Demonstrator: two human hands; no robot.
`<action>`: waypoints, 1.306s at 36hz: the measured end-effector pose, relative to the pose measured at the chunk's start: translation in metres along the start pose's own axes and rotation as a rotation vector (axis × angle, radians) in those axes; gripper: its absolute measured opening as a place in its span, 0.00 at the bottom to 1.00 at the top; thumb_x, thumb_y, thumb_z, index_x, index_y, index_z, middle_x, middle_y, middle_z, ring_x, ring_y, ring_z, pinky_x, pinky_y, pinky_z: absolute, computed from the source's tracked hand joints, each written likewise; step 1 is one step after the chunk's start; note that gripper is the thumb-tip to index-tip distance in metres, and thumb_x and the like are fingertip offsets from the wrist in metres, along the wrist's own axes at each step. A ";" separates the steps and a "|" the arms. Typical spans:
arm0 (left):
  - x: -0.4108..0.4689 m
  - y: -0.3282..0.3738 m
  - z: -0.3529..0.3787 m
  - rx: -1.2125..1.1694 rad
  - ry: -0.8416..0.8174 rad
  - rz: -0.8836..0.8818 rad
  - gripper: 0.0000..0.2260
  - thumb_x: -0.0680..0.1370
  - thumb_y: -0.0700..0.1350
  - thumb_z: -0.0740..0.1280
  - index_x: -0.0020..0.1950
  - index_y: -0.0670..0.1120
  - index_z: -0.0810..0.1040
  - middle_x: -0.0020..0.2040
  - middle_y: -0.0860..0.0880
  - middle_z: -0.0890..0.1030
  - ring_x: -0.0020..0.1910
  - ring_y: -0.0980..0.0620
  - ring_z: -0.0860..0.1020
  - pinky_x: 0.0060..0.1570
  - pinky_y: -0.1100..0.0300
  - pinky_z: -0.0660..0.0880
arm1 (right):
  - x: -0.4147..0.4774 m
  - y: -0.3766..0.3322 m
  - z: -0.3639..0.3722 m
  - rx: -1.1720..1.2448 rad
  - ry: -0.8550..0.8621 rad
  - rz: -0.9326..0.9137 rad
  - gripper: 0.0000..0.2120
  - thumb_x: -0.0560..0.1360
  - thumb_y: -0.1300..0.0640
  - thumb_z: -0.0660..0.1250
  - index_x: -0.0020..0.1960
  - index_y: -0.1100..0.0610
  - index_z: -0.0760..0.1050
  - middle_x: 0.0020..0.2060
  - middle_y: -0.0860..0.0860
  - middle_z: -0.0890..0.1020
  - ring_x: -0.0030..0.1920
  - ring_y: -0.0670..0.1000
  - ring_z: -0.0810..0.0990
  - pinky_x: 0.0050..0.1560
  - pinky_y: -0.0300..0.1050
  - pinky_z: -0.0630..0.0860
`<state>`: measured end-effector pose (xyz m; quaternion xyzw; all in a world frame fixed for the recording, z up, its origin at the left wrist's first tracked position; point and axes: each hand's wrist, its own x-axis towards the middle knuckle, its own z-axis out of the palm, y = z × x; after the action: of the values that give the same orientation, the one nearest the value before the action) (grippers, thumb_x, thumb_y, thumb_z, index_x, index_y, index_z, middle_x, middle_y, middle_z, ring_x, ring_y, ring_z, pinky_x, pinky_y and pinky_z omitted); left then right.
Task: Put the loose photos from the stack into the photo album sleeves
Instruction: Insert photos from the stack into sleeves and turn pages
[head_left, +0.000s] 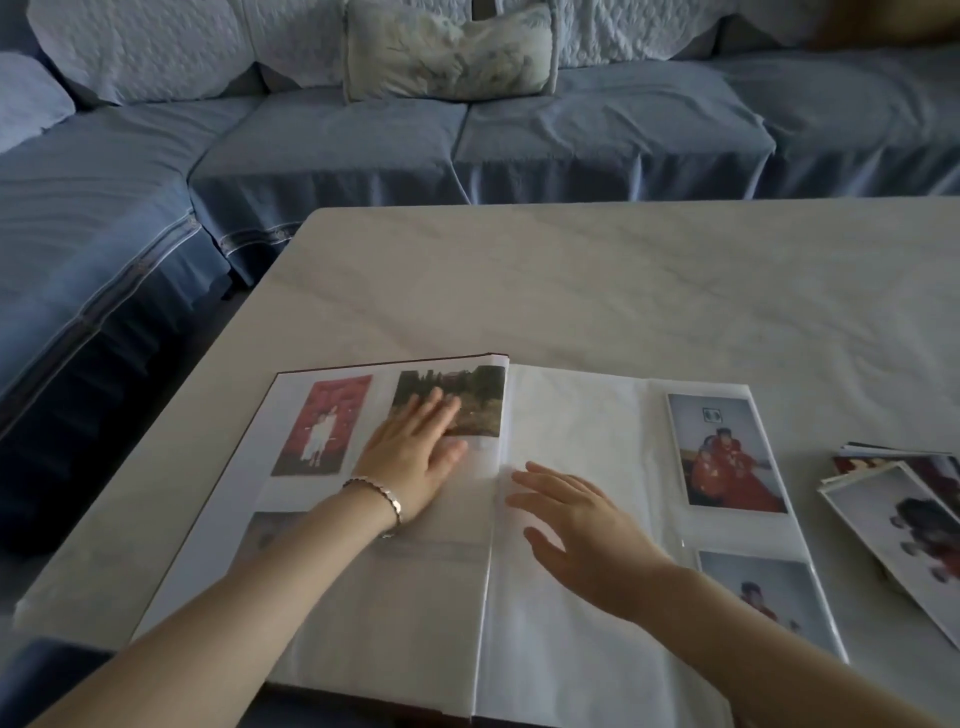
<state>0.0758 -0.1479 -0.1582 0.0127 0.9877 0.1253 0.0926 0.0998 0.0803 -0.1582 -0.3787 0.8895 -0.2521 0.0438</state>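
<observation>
Marble table (623, 291), open album (571, 415), loose photos (904, 514) rightward; blue sofa (337, 150) behind.

blue sofa (337, 150), white marbled table (623, 291)

This is a home living room: a corner sofa (337, 140) under blue fitted covers and quilted throws, a floral cushion (449, 49) on it, and a pale marble-look table (623, 270) carrying an open photo album (571, 415).
</observation>
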 end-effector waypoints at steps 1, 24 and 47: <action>0.003 0.001 -0.002 0.008 -0.006 -0.082 0.24 0.81 0.58 0.47 0.77 0.55 0.47 0.77 0.53 0.44 0.76 0.53 0.44 0.73 0.55 0.44 | -0.005 0.004 -0.002 0.000 -0.004 0.017 0.18 0.80 0.53 0.57 0.69 0.48 0.68 0.73 0.42 0.61 0.74 0.41 0.52 0.63 0.24 0.37; -0.030 0.125 0.022 0.131 0.152 0.351 0.20 0.53 0.39 0.83 0.43 0.41 0.85 0.49 0.39 0.83 0.47 0.37 0.82 0.43 0.40 0.77 | -0.152 0.119 -0.103 -0.337 0.021 0.909 0.22 0.75 0.44 0.64 0.60 0.58 0.73 0.58 0.53 0.77 0.57 0.55 0.76 0.54 0.47 0.71; -0.029 0.121 0.024 0.029 0.102 0.262 0.16 0.74 0.43 0.70 0.62 0.46 0.78 0.69 0.48 0.71 0.70 0.47 0.67 0.67 0.54 0.61 | -0.158 0.122 -0.112 -0.387 -0.125 0.843 0.18 0.76 0.42 0.62 0.56 0.56 0.75 0.55 0.49 0.78 0.52 0.52 0.77 0.48 0.45 0.73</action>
<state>0.1087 -0.0266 -0.1460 0.1365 0.9827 0.1223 0.0249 0.1023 0.3080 -0.1369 0.0002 0.9920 -0.0184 0.1245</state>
